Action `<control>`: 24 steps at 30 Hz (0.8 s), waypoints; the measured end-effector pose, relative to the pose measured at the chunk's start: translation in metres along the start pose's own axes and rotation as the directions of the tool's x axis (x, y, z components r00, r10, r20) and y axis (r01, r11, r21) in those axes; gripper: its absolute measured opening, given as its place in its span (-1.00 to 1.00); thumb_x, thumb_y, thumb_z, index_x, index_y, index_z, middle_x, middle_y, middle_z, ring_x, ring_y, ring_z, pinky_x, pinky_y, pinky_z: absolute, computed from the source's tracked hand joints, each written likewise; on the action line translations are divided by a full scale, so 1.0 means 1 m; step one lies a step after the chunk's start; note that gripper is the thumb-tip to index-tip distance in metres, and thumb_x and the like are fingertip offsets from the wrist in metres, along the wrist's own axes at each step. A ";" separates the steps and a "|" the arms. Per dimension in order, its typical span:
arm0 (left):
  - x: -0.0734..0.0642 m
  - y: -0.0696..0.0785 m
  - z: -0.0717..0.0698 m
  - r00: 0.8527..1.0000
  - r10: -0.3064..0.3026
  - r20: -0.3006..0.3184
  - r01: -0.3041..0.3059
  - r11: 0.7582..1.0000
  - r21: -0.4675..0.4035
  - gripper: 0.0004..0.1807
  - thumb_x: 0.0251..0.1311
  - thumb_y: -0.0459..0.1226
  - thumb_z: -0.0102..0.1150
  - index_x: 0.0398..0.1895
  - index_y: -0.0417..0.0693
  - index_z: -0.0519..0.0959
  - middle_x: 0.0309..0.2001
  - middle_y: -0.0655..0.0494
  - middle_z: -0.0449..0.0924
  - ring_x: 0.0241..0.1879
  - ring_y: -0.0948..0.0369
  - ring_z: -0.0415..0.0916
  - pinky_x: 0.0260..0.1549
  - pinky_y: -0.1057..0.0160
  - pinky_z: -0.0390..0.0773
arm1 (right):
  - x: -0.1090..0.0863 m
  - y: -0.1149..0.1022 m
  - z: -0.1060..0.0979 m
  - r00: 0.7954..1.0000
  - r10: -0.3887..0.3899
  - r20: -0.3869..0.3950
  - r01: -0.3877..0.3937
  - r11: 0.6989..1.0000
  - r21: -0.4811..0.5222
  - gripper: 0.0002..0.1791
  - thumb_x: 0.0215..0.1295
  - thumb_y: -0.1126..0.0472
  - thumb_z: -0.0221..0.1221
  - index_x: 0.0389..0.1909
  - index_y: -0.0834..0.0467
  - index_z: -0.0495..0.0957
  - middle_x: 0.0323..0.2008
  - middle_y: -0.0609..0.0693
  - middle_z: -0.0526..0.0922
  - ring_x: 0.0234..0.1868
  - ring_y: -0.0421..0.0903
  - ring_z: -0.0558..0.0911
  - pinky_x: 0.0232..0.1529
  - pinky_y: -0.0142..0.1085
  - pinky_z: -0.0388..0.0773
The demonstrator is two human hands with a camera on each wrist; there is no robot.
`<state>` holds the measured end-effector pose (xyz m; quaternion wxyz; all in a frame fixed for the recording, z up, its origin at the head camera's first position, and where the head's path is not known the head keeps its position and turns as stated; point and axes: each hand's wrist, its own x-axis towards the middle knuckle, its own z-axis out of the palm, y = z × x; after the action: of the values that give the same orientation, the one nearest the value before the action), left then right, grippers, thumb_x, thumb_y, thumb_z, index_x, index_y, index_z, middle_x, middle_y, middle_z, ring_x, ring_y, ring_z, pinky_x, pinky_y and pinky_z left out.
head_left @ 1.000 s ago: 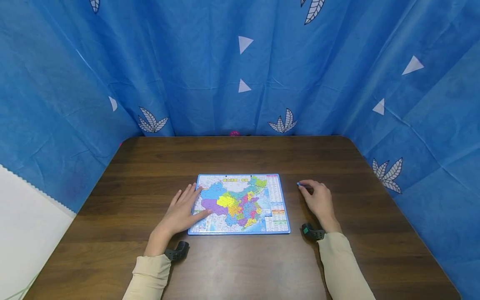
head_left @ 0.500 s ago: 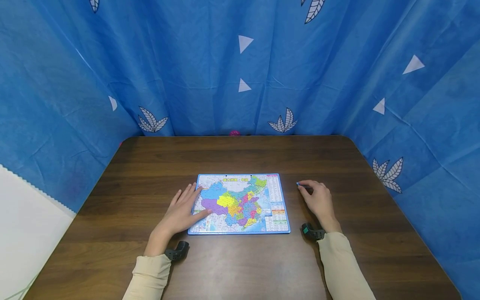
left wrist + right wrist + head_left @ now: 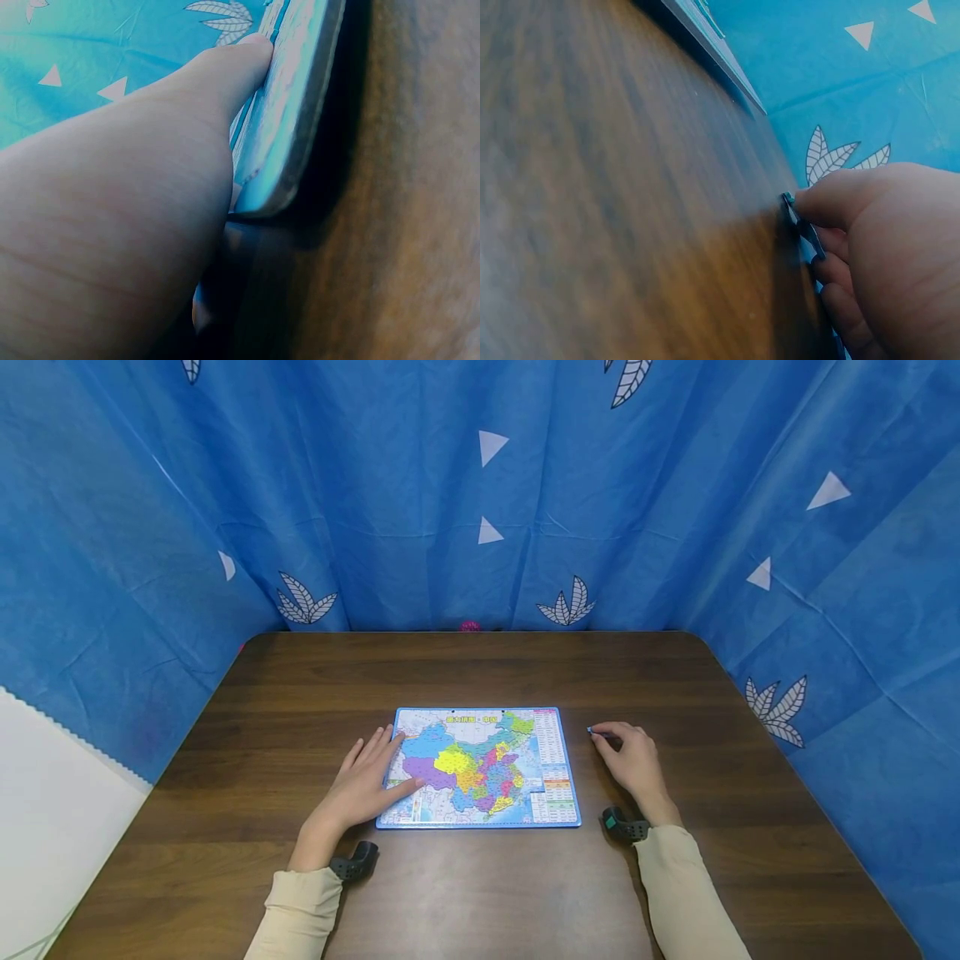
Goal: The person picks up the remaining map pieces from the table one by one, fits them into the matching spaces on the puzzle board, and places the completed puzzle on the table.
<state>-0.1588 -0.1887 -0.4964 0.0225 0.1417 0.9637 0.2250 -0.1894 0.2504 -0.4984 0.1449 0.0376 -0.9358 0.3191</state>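
Observation:
A map puzzle board with a blue rim and brightly coloured regions lies flat on the wooden table. My left hand rests over its left edge, fingers spread and nearly straight; the left wrist view shows the thumb on the board's surface. Right of the board, my right hand pinches a small thin puzzle piece between thumb and fingers, low over the table. Only a blue bit of that piece shows in the head view, and most of its face is hidden.
The brown wooden table reaches back to a blue curtain with white triangles and leaf prints. A white surface is at the left. Black wrist cameras sit on both wrists.
My right hand has shifted slightly left, toward the board, with the small piece still pinched and its angle a little changed. The left hand and the board have not moved.

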 end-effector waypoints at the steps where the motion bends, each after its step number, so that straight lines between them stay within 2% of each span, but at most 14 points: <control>1: 0.000 0.000 0.000 1.000 0.000 0.001 0.000 1.000 0.000 0.04 0.23 0.29 0.18 0.61 -0.13 0.17 0.64 -0.16 -0.01 0.65 -0.13 -0.17 0.56 -0.28 -0.22 | 0.000 0.000 0.000 1.000 0.001 0.001 -0.001 1.000 0.002 -0.77 0.45 0.24 0.26 0.01 0.25 0.71 0.04 0.26 0.74 0.05 0.26 0.61 0.11 0.19 0.53; 11: 0.000 0.000 0.000 1.000 -0.005 0.001 0.005 1.000 -0.008 0.05 0.23 0.29 0.18 0.61 -0.13 0.17 0.64 -0.17 -0.02 0.65 -0.14 -0.17 0.56 -0.29 -0.22 | 0.001 0.000 0.002 1.000 -0.022 0.010 0.022 1.000 0.016 -0.78 0.44 0.24 0.26 0.00 0.22 0.73 0.04 0.24 0.74 0.05 0.25 0.62 0.10 0.18 0.53; 24: 0.001 -0.001 0.001 1.000 -0.006 0.001 0.006 1.000 -0.003 0.05 0.23 0.30 0.18 0.61 -0.12 0.17 0.64 -0.16 -0.02 0.65 -0.13 -0.18 0.56 -0.29 -0.22 | 0.000 0.000 0.002 1.000 -0.014 0.016 0.013 1.000 0.024 -0.77 0.46 0.22 0.24 0.01 0.22 0.72 0.06 0.25 0.73 0.08 0.26 0.61 0.14 0.20 0.52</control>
<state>-0.1596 -0.1889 -0.4974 0.0239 0.1390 0.9638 0.2264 -0.1902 0.2493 -0.5001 0.1390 0.0483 -0.9329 0.3288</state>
